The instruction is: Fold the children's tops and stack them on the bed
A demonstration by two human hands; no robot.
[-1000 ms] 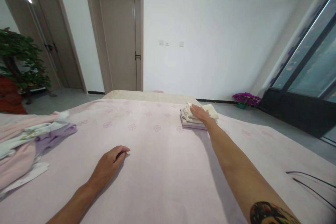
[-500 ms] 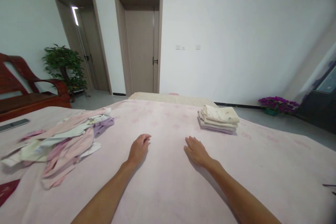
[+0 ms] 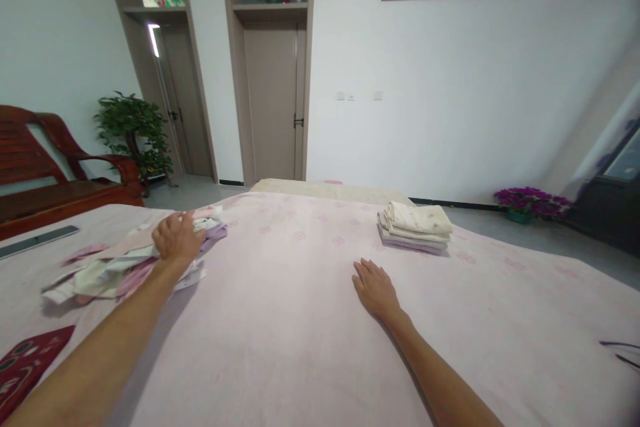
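Observation:
My left hand is on a loose pile of pink, white and purple clothes at the left. Its fingers curl down over a pale pink garment at the top of the pile; the fingertips are partly hidden. Under my left forearm, part of the pile is out of sight. My right hand lies palm down on the pink flowered bed cover, its fingers stretched out and holding nothing. Just beyond it sits a neat stack of folded clothes, cream on top and light purple at the bottom.
A phone lies on the cover behind the pile. A dark red case or box is at the lower left, and thin dark glasses-like arms show at the right edge. Beyond stand a wooden bench, plants and doors.
My left hand has moved left and away from me, from the bare cover onto the clothes pile. My right hand stays flat in nearly the same place. The view has shifted slightly.

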